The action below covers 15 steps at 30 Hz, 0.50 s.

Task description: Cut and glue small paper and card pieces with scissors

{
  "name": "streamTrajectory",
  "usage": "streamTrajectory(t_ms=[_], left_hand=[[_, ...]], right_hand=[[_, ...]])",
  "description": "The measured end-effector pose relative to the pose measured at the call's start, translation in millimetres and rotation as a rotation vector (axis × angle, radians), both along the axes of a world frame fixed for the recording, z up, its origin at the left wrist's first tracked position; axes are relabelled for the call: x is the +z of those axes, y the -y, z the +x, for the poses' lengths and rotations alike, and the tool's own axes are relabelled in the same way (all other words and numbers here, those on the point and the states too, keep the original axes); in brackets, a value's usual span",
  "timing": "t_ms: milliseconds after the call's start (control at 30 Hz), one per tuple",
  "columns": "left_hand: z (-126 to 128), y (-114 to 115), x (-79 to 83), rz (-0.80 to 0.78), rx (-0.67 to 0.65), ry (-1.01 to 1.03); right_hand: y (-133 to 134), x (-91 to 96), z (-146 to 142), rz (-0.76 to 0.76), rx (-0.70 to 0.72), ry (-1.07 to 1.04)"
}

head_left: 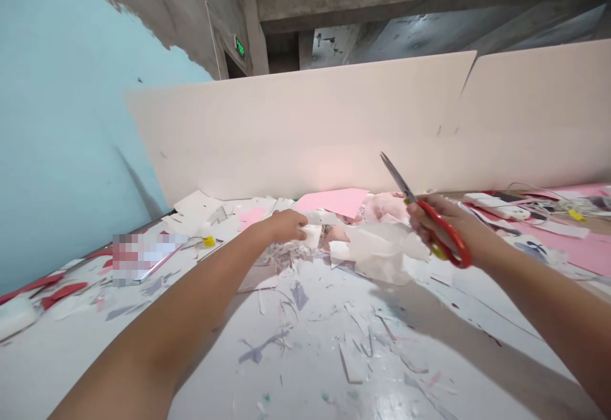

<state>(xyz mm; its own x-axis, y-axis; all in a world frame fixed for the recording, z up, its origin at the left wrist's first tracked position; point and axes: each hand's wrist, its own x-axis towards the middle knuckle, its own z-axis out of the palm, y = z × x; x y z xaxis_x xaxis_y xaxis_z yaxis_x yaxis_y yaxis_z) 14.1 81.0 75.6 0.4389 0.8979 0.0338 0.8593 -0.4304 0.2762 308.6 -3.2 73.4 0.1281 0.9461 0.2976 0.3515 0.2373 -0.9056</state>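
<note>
My right hand (434, 216) is closed around a pair of scissors (443, 232) with red handles. The blades point up and to the left, in front of the pale board, and look nearly together. Over the scrap heap, my left hand (287, 226) has its fingers curled on a piece of white paper (312, 237); part of that grip is hidden. Thin white, translucent sheets (382, 251) lie between the two hands. Behind them rests a pink sheet (331, 202) with an angled edge.
Paper cuttings (353, 359) are strewn over the white table (205, 375). A phone-like device (162, 258), partly blurred out, lies at left near red scraps (62, 294). A white power strip (496, 205) with cables sits at right. A pale board (305, 133) stands along the back.
</note>
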Motion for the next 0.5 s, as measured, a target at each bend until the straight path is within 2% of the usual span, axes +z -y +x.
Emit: streamTrajectory(t_ms=[33,67,167,233,367,500], left_hand=[[0,5,4.0,-0.011,-0.02,0.025],[-1,9,7.9,-0.022,-0.043,0.047],[-6,20,15.9,-0.088,-0.094,0.122],[-11,23,15.4,-0.202,-0.099,0.239],[-18,24,2.8,-0.429,-0.023,0.607],[-8,30,-13.0,-0.471,0.067,0.852]], right_hand=[[2,-1.6,-14,-0.043,0.139,-0.133],[4,-3.2,-28,-0.061,0.196,-0.236],[7,-7.1,-73,-0.141,0.22,-0.294],[6,-8.6,-100,-0.198,0.235,-0.297],[3,-12.2,-134,-0.264,0.212,-0.429],[5,-19.0,-141,-0.319,0.16,-0.51]])
